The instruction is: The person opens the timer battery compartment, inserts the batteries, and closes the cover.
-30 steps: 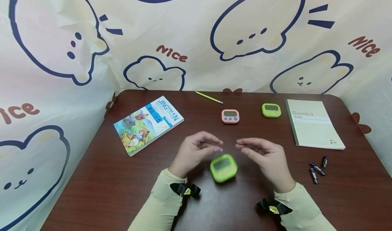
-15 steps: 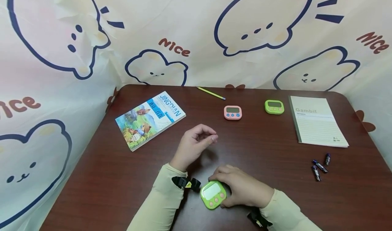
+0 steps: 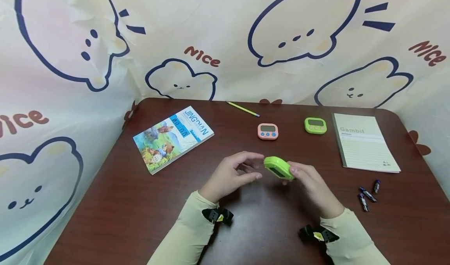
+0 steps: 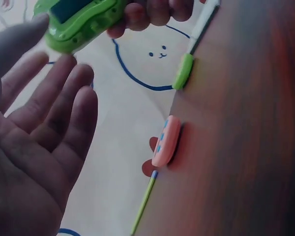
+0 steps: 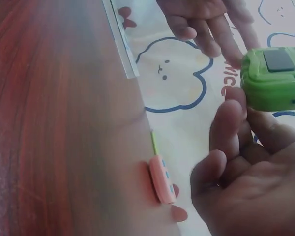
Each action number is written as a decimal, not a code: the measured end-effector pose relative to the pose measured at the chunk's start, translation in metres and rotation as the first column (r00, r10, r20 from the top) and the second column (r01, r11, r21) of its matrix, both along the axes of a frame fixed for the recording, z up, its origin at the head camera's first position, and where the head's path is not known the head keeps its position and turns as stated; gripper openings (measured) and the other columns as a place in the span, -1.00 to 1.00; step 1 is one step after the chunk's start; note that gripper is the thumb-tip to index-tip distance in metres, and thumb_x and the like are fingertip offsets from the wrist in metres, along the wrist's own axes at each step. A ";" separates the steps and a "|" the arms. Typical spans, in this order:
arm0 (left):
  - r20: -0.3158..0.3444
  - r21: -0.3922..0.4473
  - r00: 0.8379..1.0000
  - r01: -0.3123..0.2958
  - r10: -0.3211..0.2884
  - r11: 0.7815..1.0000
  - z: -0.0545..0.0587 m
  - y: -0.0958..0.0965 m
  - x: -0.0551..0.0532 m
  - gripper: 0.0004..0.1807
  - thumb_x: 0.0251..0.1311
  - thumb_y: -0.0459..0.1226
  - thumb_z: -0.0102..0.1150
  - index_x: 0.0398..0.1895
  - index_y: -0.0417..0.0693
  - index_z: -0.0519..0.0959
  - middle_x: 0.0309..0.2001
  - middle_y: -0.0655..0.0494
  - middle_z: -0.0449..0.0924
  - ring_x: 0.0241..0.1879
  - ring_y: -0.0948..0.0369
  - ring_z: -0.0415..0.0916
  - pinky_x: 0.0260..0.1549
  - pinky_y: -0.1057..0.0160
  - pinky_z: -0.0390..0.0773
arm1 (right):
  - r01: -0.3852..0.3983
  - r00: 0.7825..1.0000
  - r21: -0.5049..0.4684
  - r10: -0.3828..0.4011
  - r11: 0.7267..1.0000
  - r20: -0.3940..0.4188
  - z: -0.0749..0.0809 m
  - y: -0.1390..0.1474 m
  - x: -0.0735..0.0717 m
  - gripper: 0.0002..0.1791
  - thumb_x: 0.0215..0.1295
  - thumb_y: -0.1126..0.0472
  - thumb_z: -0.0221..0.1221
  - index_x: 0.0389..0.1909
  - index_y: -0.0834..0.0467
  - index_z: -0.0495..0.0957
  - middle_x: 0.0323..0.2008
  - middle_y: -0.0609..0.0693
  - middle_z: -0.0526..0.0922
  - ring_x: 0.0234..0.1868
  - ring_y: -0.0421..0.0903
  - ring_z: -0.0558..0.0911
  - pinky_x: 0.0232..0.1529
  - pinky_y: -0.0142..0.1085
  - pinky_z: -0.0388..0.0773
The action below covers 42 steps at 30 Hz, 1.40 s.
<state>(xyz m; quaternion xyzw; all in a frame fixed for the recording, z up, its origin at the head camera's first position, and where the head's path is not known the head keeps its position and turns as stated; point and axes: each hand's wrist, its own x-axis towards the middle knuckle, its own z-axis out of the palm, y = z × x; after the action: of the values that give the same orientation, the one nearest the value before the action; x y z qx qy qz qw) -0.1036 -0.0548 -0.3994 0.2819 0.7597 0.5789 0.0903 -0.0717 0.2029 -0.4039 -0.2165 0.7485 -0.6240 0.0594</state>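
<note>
A green digital timer (image 3: 277,167) is up off the table, tilted, its screen facing down toward the person. My right hand (image 3: 315,187) pinches it by its right end between thumb and fingers. In the right wrist view the back of the timer (image 5: 268,86) shows a dark square. My left hand (image 3: 230,176) is at the timer's left end, fingers parted and loosely bent, with the fingertips right at its edge. The left wrist view has the left thumb and fingers beside the timer (image 4: 91,22), the right hand's fingertips under its far end.
Behind the hands lie a pink timer (image 3: 268,131), a second green timer (image 3: 315,125) and a yellow-green pencil (image 3: 242,109). An illustrated book (image 3: 174,140) is at left, a notepad (image 3: 365,144) at right. Several small dark batteries (image 3: 367,194) lie in front of the notepad.
The right hand reached down to the green timer near the table's front, gripped it and lifted it forward to the left hand. The left hand stayed nearly in place.
</note>
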 end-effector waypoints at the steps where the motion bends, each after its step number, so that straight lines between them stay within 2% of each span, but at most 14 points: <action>1: -0.012 -0.012 1.000 0.000 0.000 1.000 0.000 0.001 0.000 -0.55 0.20 -0.29 0.42 0.18 0.03 0.60 -0.02 0.16 0.66 -0.13 0.32 0.64 -0.11 0.23 0.66 | -0.014 1.000 -0.015 0.015 1.000 0.022 0.000 0.000 0.000 -0.59 0.61 0.29 -0.24 -0.17 0.44 0.55 -0.40 0.14 0.60 -0.38 0.00 0.58 -0.27 -0.23 0.57; 5: -0.041 -0.016 0.999 -0.007 0.007 1.000 -0.003 0.005 0.002 -0.60 0.22 -0.33 0.40 0.14 -0.04 0.63 -0.04 0.21 0.67 -0.16 0.32 0.62 -0.13 0.27 0.66 | -0.072 0.996 -0.033 0.073 0.997 0.056 -0.003 -0.004 0.001 -0.58 0.62 0.27 -0.23 -0.27 0.38 0.56 -0.48 0.14 0.56 -0.43 0.02 0.55 -0.30 -0.20 0.54; 8: -0.052 -0.017 0.998 -0.026 0.025 1.000 -0.005 0.006 0.003 -0.67 0.23 -0.34 0.38 0.08 -0.07 0.66 -0.05 0.19 0.67 -0.18 0.31 0.60 -0.13 0.28 0.65 | -0.074 0.996 0.016 0.073 0.997 0.041 -0.005 -0.005 0.002 -0.64 0.61 0.28 -0.17 -0.18 0.35 0.59 -0.45 0.16 0.58 -0.41 -0.03 0.58 -0.29 -0.21 0.54; 11: -0.031 -0.011 0.998 -0.056 0.056 0.998 -0.006 0.006 0.003 -0.69 0.25 -0.34 0.36 0.06 -0.07 0.65 -0.07 0.15 0.67 -0.17 0.29 0.60 -0.14 0.29 0.65 | -0.022 0.999 0.090 0.019 0.996 0.029 -0.007 -0.005 0.005 -0.77 0.53 0.30 0.03 0.01 0.31 0.58 -0.33 0.16 0.62 -0.33 -0.07 0.60 -0.26 -0.27 0.55; 12: -0.018 -0.005 0.997 -0.069 0.069 0.998 -0.006 0.006 0.003 -0.69 0.25 -0.33 0.36 0.06 -0.06 0.65 -0.07 0.14 0.67 -0.17 0.28 0.60 -0.15 0.29 0.64 | 0.008 1.000 0.117 -0.011 0.993 0.025 -0.008 -0.006 0.006 -0.76 0.48 0.30 0.11 0.08 0.29 0.56 -0.29 0.15 0.63 -0.31 -0.09 0.60 -0.27 -0.29 0.56; 14: 0.023 0.019 0.995 -0.095 0.094 0.995 -0.006 0.006 0.003 -0.70 0.26 -0.33 0.35 0.06 -0.08 0.64 -0.08 0.11 0.68 -0.17 0.25 0.61 -0.17 0.29 0.64 | 0.070 0.997 0.146 -0.073 0.987 0.016 -0.007 -0.009 0.009 -0.61 0.35 0.30 0.28 0.17 0.20 0.52 -0.23 0.15 0.63 -0.28 -0.11 0.60 -0.27 -0.31 0.57; 16: 0.077 0.063 0.991 -0.113 0.108 0.992 -0.005 0.006 0.002 -0.70 0.27 -0.34 0.33 0.07 -0.12 0.63 -0.09 0.05 0.69 -0.17 0.17 0.65 -0.17 0.28 0.65 | 0.132 0.991 0.153 -0.129 0.979 -0.027 -0.006 -0.013 0.012 -0.39 0.20 0.31 0.41 0.27 0.12 0.46 -0.20 0.11 0.65 -0.28 -0.13 0.60 -0.30 -0.33 0.59; 18: 0.127 0.113 0.986 -0.125 0.110 0.986 -0.003 0.005 0.002 -0.69 0.28 -0.35 0.32 0.08 -0.16 0.62 -0.10 -0.03 0.69 -0.17 0.06 0.67 -0.16 0.26 0.67 | 0.188 0.979 0.131 -0.176 0.973 -0.101 -0.004 -0.018 0.014 -0.21 0.07 0.37 0.48 0.35 0.11 0.39 -0.22 0.08 0.65 -0.30 -0.13 0.61 -0.34 -0.34 0.60; 21: 0.174 0.175 0.980 -0.124 0.093 0.977 0.001 0.006 0.003 -0.67 0.30 -0.37 0.29 0.11 -0.21 0.60 -0.11 -0.10 0.68 -0.16 -0.11 0.66 -0.15 0.23 0.69 | 0.254 0.945 0.080 -0.230 0.964 -0.234 -0.001 -0.024 0.016 -0.05 -0.07 0.50 0.50 0.41 0.15 0.33 -0.25 0.02 0.67 -0.32 -0.14 0.60 -0.36 -0.36 0.60; 23: 0.169 0.185 0.982 -0.117 0.086 0.976 0.002 0.006 0.004 -0.65 0.31 -0.37 0.28 0.15 -0.19 0.58 -0.13 -0.10 0.68 -0.16 -0.11 0.65 -0.17 0.25 0.69 | 0.284 0.921 0.058 -0.256 0.957 -0.294 0.000 -0.026 0.017 -0.03 -0.12 0.56 0.50 0.39 0.20 0.34 -0.29 -0.02 0.66 -0.33 -0.15 0.59 -0.37 -0.38 0.60; 26: 0.129 0.174 0.988 -0.101 0.079 0.980 0.003 0.006 0.004 -0.60 0.33 -0.36 0.27 0.22 -0.13 0.54 -0.15 -0.06 0.68 -0.18 0.00 0.65 -0.22 0.30 0.66 | 0.313 0.904 0.049 -0.282 0.948 -0.321 0.002 -0.027 0.018 -0.06 -0.13 0.56 0.51 0.36 0.19 0.40 -0.33 -0.05 0.65 -0.35 -0.18 0.58 -0.38 -0.43 0.57; 28: 0.097 0.153 0.992 -0.094 0.079 0.984 0.003 0.006 0.004 -0.57 0.33 -0.35 0.27 0.26 -0.08 0.53 -0.16 0.00 0.68 -0.20 0.12 0.63 -0.25 0.32 0.64 | 0.319 0.905 0.047 -0.290 0.947 -0.313 0.004 -0.026 0.018 -0.09 -0.12 0.54 0.51 0.35 0.17 0.42 -0.36 -0.06 0.64 -0.35 -0.18 0.58 -0.38 -0.45 0.56; 31: 0.068 0.125 0.995 -0.086 0.078 0.988 0.004 0.005 0.005 -0.55 0.33 -0.33 0.27 0.27 -0.01 0.53 -0.16 0.08 0.68 -0.20 0.19 0.61 -0.26 0.31 0.63 | 0.312 0.915 0.041 -0.288 0.949 -0.283 0.005 -0.025 0.018 -0.11 -0.08 0.53 0.49 0.36 0.15 0.43 -0.35 -0.05 0.64 -0.33 -0.15 0.58 -0.35 -0.44 0.56; 42: 0.060 0.054 0.997 -0.047 0.044 0.997 0.004 0.000 0.003 -0.42 0.29 -0.29 0.33 0.37 0.11 0.45 -0.22 0.17 0.69 -0.30 0.19 0.56 -0.37 0.32 0.54 | 0.267 0.939 -0.011 -0.263 0.964 -0.220 0.005 -0.020 0.013 -0.15 0.03 0.57 0.40 0.39 0.11 0.41 -0.30 0.01 0.65 -0.30 -0.14 0.58 -0.29 -0.43 0.58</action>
<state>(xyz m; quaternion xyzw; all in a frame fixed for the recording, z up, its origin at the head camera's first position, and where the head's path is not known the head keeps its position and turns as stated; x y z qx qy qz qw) -0.1010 -0.0550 -0.3957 0.2501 0.7465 0.6097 0.0914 -0.0585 0.1825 -0.3988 -0.1808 0.7785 -0.5915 -0.1062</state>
